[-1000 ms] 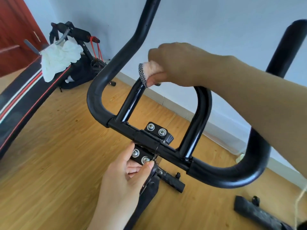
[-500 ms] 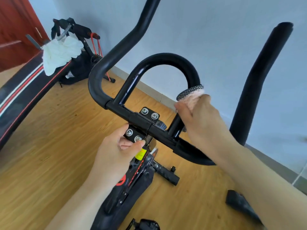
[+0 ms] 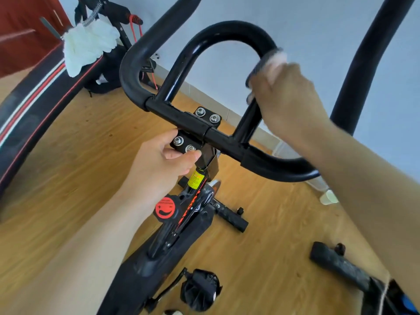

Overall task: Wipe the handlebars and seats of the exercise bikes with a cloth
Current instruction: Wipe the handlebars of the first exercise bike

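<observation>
The black handlebar (image 3: pixel 229 29) of an exercise bike fills the middle of the view, with an inner loop rising from a cross bar. My right hand (image 3: pixel 288 96) grips a pink cloth (image 3: pixel 276 59) with a dark mesh edge, wrapped round the right side of the inner loop just below its top bend; the cloth is blurred. My left hand (image 3: pixel 159 162) holds the bolted clamp block (image 3: pixel 185 143) under the cross bar, thumb near the bolts. The bike's seat is out of view.
A white rag (image 3: pixel 87 45) hangs on other black and red equipment (image 3: pixel 29 105) at the left. A second bike's upright bar (image 3: pixel 363 64) stands at right, its foot (image 3: pixel 341 267) on the wooden floor. A pedal (image 3: pixel 200 289) lies below. A paper cup (image 3: pixel 328 197) sits by the wall.
My right hand with the cloth slid from the loop's left top over to its right leg, then back up toward the right bend. My left hand stayed on the clamp block.
</observation>
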